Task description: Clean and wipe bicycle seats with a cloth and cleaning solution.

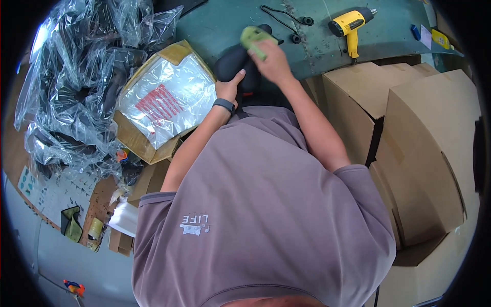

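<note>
A black bicycle saddle [231,62] is held in front of me over the near edge of the green work table. My left hand [230,88] grips it from the near side, the thumb lying across its wide rear part. In my right hand [273,61] is a green cloth [252,37], pressed against the saddle toward its narrow far end. The cloth and my fingers hide part of the saddle there.
Left of my hands stands an open carton [128,133] with clear plastic inside. Beyond it lies a heap of plastic-wrapped dark items [76,87]. A yellow heat gun [349,21] and a black cable [280,14] lie on the table [312,51]. Cardboard boxes [419,153] stand at right.
</note>
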Available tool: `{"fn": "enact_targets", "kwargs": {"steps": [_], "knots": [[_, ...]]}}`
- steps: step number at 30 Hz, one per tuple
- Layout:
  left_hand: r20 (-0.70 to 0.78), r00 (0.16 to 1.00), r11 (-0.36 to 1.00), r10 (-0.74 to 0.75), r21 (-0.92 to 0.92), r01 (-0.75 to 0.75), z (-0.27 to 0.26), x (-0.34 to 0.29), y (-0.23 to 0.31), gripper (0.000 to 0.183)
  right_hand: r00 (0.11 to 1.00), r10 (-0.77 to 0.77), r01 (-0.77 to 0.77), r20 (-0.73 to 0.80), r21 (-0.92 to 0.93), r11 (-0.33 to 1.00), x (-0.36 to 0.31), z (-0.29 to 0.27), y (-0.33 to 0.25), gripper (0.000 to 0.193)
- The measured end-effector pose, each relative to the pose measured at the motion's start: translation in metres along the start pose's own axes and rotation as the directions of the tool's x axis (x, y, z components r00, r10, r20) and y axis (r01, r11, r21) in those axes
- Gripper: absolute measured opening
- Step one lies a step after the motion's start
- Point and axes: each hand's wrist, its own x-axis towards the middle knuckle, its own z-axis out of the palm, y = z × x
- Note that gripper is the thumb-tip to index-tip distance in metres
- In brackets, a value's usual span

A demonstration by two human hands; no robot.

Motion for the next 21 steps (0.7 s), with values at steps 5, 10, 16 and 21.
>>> {"fn": "enact_targets", "kwargs": {"steps": [5,10,16,21], "knots": [[-0.061,0.998,0.998,0.028,0.049,-0.025,0.011,-0.010,0.011,0.063,0.988,-0.132,0.142,0.084,-0.121,0.982,0.018,0.013,0.047,0.046],[-0.082,0.997,1.000,-0.002,0.021,0.004,0.010,-0.011,0.011,0.062,0.999,0.051,-0.048,0.016,-0.132,0.990,0.046,0.007,0.075,0.031],[-0.148,0.983,0.991,-0.107,0.064,0.118,0.002,-0.020,0.017,0.061,0.928,-0.120,0.146,0.352,-0.049,0.988,0.010,0.006,0.048,0.048],[-0.043,0.994,0.995,-0.097,-0.024,0.096,-0.004,-0.014,0.004,0.053,0.988,0.149,-0.155,-0.045,-0.180,0.971,0.046,0.009,0.103,0.032]]}}
